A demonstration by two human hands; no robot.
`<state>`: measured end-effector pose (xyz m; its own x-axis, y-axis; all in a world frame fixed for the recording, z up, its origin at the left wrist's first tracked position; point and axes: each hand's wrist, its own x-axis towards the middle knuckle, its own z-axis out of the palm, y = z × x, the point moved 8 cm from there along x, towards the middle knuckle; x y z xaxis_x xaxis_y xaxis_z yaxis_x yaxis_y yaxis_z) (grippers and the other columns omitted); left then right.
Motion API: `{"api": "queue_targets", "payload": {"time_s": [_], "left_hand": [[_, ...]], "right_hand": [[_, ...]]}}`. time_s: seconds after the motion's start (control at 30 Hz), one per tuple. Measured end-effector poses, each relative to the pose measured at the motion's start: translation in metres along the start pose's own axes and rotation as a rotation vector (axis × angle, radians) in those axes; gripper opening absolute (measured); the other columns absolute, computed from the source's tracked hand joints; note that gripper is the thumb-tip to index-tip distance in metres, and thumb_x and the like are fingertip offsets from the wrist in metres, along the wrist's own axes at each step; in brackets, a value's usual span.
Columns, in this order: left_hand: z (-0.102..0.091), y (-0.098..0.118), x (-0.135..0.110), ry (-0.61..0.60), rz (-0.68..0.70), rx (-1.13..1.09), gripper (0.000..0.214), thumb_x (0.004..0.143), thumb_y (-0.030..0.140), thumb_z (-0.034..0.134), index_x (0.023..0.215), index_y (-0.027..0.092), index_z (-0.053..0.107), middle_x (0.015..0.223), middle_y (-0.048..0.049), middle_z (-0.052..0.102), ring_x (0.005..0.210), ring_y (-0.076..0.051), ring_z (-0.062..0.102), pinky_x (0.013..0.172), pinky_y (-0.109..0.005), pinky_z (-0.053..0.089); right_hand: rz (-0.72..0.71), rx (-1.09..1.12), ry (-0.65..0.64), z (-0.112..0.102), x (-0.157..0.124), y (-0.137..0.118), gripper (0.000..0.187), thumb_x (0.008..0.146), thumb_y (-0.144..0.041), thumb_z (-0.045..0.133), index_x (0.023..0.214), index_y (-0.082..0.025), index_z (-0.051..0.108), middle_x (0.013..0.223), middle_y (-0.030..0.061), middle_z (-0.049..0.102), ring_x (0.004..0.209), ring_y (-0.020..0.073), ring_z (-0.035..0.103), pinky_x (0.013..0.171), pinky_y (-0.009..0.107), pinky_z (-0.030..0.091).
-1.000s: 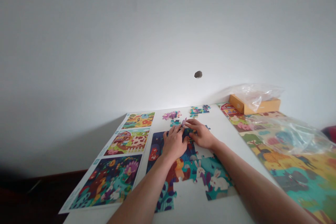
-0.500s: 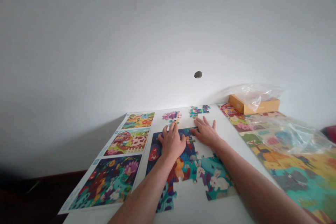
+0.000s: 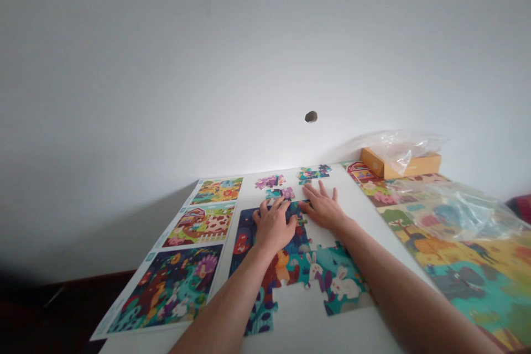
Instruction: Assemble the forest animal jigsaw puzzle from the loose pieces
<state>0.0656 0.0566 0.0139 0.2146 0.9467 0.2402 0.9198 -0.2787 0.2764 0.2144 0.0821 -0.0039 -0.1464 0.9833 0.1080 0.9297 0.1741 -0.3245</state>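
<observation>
A partly joined jigsaw puzzle [image 3: 284,268] with rabbits and a squirrel-like animal lies on the white table. My left hand [image 3: 274,227] rests over its far edge, fingers apart and slightly bent, holding nothing visible. Just beyond those fingertips are loose teal and purple puzzle pieces [image 3: 286,192]. To the right, my right hand [image 3: 324,209] lies with spread fingers near the puzzle's upper right edge. Its fingertips are close to a cluster of teal puzzle pieces [image 3: 314,175]. More pink-purple puzzle pieces [image 3: 269,181] sit at the back. My hands hide part of the puzzle's top.
On the left lies a picture sheet [image 3: 166,287] with three printed scenes. A yellow box [image 3: 418,166] with clear plastic on it stands at the back right. A plastic bag [image 3: 468,215] covers part of another colourful puzzle [image 3: 456,282]. The wall [image 3: 249,66] rises behind the table.
My left fingers have drawn back a little toward me, uncovering teal and purple pieces beyond them. The right hand has stayed nearly in place.
</observation>
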Motion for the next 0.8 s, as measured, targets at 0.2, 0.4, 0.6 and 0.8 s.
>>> {"api": "queue_targets", "payload": {"time_s": [0.2,0.4,0.6,0.8], "left_hand": [[0.004,0.001,0.000,-0.029,0.004,0.046,0.046,0.088,0.042,0.047,0.133,0.033,0.052,0.148,0.0001,0.045,0.134,-0.036,0.032,0.103,-0.059,0.031],[0.005,0.005,0.000,-0.050,0.057,0.032,0.047,0.090,0.038,0.045,0.136,0.032,0.049,0.148,0.0002,0.044,0.136,-0.033,0.032,0.106,-0.058,0.030],[0.008,0.006,0.000,-0.081,0.075,0.028,0.046,0.091,0.039,0.042,0.136,0.033,0.047,0.149,0.0007,0.043,0.137,-0.032,0.032,0.106,-0.060,0.030],[0.008,0.004,0.000,-0.052,0.037,0.063,0.049,0.090,0.041,0.042,0.137,0.028,0.047,0.150,-0.0032,0.042,0.136,-0.032,0.033,0.107,-0.056,0.029]], "right_hand": [[-0.059,0.055,0.026,-0.005,-0.001,-0.008,0.051,0.095,-0.053,0.040,0.138,-0.027,0.046,0.148,0.0083,0.041,0.144,0.0347,0.017,0.105,0.074,0.008],[-0.123,0.109,0.108,-0.012,0.000,-0.012,0.040,0.095,-0.045,0.043,0.131,-0.030,0.052,0.141,0.0054,0.051,0.140,0.0279,0.028,0.109,0.066,0.012],[0.152,-0.014,0.134,-0.004,0.007,0.028,0.049,0.096,-0.046,0.036,0.140,-0.026,0.044,0.152,0.0062,0.037,0.141,0.0306,0.025,0.110,0.061,0.016],[0.111,-0.097,0.093,-0.006,0.014,0.027,0.047,0.094,-0.045,0.038,0.137,-0.028,0.046,0.147,0.0063,0.042,0.133,0.0295,0.035,0.106,0.052,0.027]]}}
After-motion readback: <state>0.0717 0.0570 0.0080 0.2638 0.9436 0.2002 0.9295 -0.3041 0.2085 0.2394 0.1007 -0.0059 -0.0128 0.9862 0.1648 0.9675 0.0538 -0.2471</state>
